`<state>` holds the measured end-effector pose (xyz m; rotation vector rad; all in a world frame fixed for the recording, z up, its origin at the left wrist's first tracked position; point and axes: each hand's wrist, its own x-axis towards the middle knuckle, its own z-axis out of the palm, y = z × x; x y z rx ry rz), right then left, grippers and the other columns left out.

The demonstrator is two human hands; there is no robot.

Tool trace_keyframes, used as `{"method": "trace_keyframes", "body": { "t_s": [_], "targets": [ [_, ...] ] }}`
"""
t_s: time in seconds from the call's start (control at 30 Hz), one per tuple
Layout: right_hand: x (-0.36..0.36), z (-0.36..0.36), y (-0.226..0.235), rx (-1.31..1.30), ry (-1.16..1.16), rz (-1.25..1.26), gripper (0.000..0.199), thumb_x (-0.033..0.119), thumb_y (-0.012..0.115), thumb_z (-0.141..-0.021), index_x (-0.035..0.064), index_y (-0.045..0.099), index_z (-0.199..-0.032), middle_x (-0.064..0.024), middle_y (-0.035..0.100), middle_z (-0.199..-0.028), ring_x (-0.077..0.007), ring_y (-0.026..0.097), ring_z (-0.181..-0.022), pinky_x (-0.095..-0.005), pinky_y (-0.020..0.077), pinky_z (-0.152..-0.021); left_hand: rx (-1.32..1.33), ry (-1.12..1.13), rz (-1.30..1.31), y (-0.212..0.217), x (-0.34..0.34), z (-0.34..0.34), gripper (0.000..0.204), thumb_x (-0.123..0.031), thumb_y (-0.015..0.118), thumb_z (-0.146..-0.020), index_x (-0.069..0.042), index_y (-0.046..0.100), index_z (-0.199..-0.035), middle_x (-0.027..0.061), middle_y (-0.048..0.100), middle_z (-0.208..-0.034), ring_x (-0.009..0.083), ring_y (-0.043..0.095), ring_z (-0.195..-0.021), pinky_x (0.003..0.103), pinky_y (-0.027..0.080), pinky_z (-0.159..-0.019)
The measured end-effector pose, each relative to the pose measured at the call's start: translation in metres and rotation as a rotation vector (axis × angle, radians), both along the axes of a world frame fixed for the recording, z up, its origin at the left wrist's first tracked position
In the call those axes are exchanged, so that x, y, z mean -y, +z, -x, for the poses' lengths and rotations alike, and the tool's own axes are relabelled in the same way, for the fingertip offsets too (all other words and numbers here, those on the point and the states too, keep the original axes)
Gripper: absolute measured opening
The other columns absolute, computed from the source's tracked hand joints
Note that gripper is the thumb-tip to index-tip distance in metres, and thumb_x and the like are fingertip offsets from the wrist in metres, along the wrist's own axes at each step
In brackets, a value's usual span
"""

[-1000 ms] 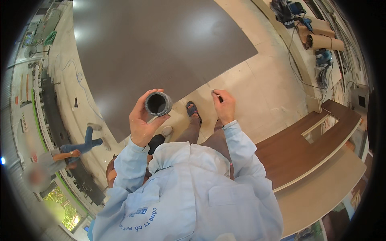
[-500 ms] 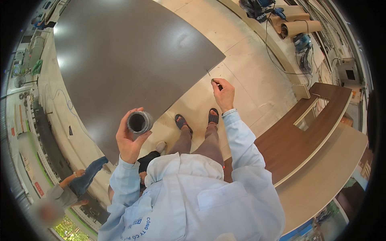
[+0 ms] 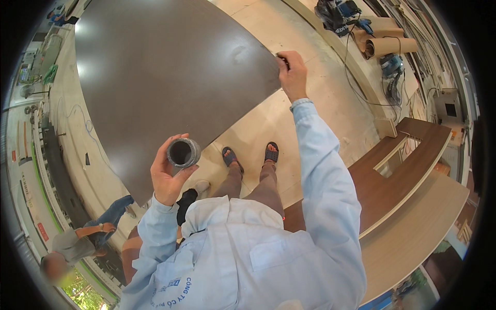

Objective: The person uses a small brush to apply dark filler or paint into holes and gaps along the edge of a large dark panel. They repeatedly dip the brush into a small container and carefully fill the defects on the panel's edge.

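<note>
My left hand (image 3: 166,178) is wrapped round a small round jar (image 3: 183,153) with a thick grey rim and a dark inside, its open mouth facing up. It hangs over the near edge of a large dark brown panel (image 3: 170,72). My right hand (image 3: 293,77) is closed in a pinch at the panel's right corner. The thin stick-like tool seen in it earlier is mostly hidden by the fingers now. Whether the fingers touch the panel's edge, I cannot tell.
Brown boards (image 3: 356,206) lie at the right, one with a rectangular cutout. Power tools (image 3: 391,64), cables and paper rolls (image 3: 395,46) lie at the far right. A person (image 3: 82,240) is at the lower left. Another person's shoe (image 3: 202,186) shows near my feet.
My right hand has moved forward, up to the panel's corner, and its tool has dropped from sight. The left hand still holds the jar in about the same place.
</note>
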<state>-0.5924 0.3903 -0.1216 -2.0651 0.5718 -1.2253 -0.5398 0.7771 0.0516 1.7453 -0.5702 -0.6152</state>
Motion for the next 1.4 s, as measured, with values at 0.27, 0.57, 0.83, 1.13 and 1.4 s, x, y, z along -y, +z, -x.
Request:
{"method": "trace_keyframes", "body": {
  "t_s": [0.27,0.57,0.83,1.13,1.4],
  "targets": [
    [-0.059,-0.004,-0.048,-0.112,0.163,0.042,0.019,-0.004,0.073,-0.084,0.0037,0.067,-0.101,-0.0137,0.067,-0.099,-0.0355,0.064,-0.096,-0.0426,0.0531,-0.082,0.002,0.083,0.028,-0.004,-0.007,0.002,0.081,0.003,0.087,-0.077,-0.001,0.050,-0.149,0.0191,0.060,-0.147,0.0251,0.058,-0.134,0.040,0.045,-0.116],
    [-0.282,0.033,-0.021,0.053,0.535,-0.452,0.022,-0.006,0.069,-0.086,0.0036,0.067,-0.106,-0.0133,0.068,-0.104,-0.0337,0.065,-0.098,-0.0433,0.0531,-0.086,0.054,0.128,0.077,0.003,-0.015,-0.009,0.079,0.003,0.084,-0.078,-0.001,0.050,-0.149,0.0203,0.059,-0.147,0.0259,0.058,-0.135,0.041,0.045,-0.115],
    [-0.158,0.081,-0.002,0.108,0.043,-0.876,0.006,0.009,0.067,-0.103,0.0054,0.066,-0.108,0.0002,0.063,-0.096,-0.0085,0.056,-0.072,-0.0257,0.0494,-0.060,0.089,0.147,0.072,0.008,-0.033,-0.017,0.076,-0.002,0.082,-0.081,0.000,0.049,-0.149,0.0200,0.059,-0.147,0.0257,0.057,-0.135,0.040,0.046,-0.114],
    [-0.109,0.101,-0.032,0.336,-0.251,-0.982,0.011,0.014,0.072,-0.102,0.0047,0.067,-0.107,0.0005,0.065,-0.087,-0.0073,0.056,-0.067,-0.0249,0.0472,-0.056,0.065,0.136,0.128,0.004,-0.038,-0.022,0.077,0.005,0.084,-0.078,0.000,0.051,-0.147,0.0178,0.061,-0.146,0.0247,0.057,-0.135,0.040,0.044,-0.117],
    [-0.078,0.026,-0.115,0.784,-0.836,-1.404,0.018,0.014,0.066,-0.103,-0.0003,0.062,-0.113,-0.0103,0.068,-0.105,-0.0199,0.067,-0.089,-0.0365,0.0589,-0.071,0.053,0.091,0.096,0.005,-0.044,-0.028,0.077,0.000,0.085,-0.080,0.000,0.051,-0.148,0.0179,0.060,-0.147,0.0243,0.058,-0.134,0.039,0.044,-0.116]
  ]
}}
